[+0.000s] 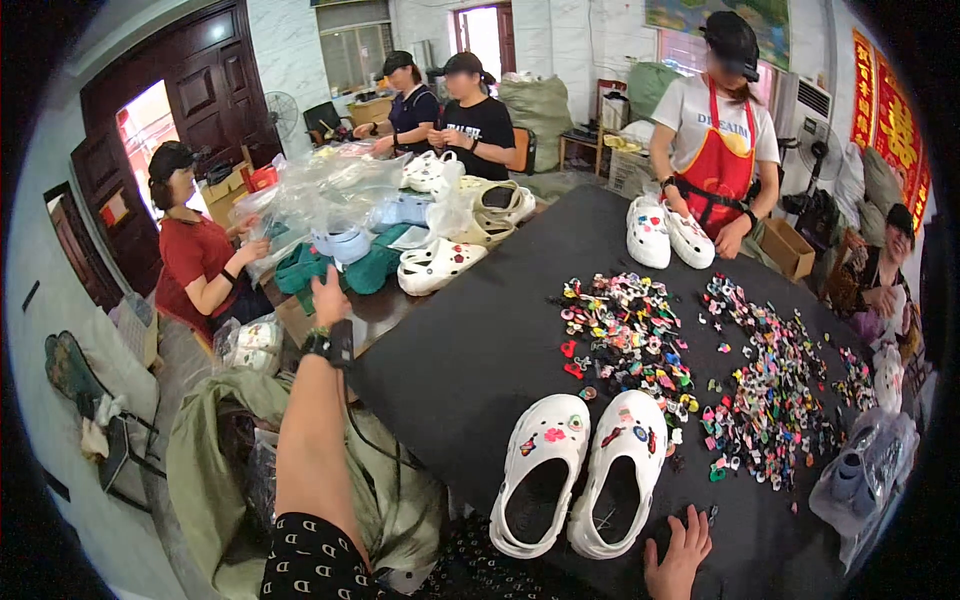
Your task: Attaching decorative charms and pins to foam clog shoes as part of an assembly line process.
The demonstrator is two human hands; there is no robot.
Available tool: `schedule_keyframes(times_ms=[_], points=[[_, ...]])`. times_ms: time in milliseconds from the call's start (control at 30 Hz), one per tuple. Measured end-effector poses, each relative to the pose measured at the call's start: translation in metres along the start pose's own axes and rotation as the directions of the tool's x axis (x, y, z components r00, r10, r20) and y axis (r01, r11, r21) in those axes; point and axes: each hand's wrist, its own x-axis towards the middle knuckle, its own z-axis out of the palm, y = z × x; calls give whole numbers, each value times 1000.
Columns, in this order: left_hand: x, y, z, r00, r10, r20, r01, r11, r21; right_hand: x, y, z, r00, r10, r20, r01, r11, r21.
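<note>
My left hand (328, 298) is stretched out to the far left, at the edge of a pair of dark green clogs (372, 265). One finger points up and away; the clogs partly blend with the other fingers, and no grip shows. Flat on the black table cover, my right hand (680, 552) has its fingers spread and holds nothing. Just left of it stands a pair of white clogs, the left clog (527, 478) and the right clog (597, 500), toes pointing away. Colourful shoe charms (555, 434) sit on their toes.
Heaps of loose shoe charms (630, 330) cover the table's right half. Bagged clogs (865, 480) lie at the right edge. Across the table a co-worker in a red apron (716, 150) handles white clogs (650, 232). Other people work around the far-left pile of clogs and plastic bags (330, 185).
</note>
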Motion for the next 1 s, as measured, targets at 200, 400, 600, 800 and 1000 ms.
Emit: schedule_keyframes(times_ms=[200, 400, 600, 800, 1000], points=[[-84, 65, 28, 847, -384, 367, 521, 738, -428, -6, 2, -8, 999, 47, -12, -47, 998, -44], [-130, 140, -21, 898, -226, 377, 415, 719, -558, -9, 1, -11, 998, 56, -10, -56, 998, -28], [-259, 222, -38, 849, 269, 455, -14, 872, -490, -10, 13, 5, 990, 136, 32, -137, 990, 25], [-365, 305, -72, 528, 607, 594, -342, 792, -506, -2, 13, 8, 997, 68, -32, -67, 997, 40], [-397, 312, -45, 427, 668, 610, -491, 737, -464, -10, 18, 9, 996, 73, -52, -72, 997, 11]])
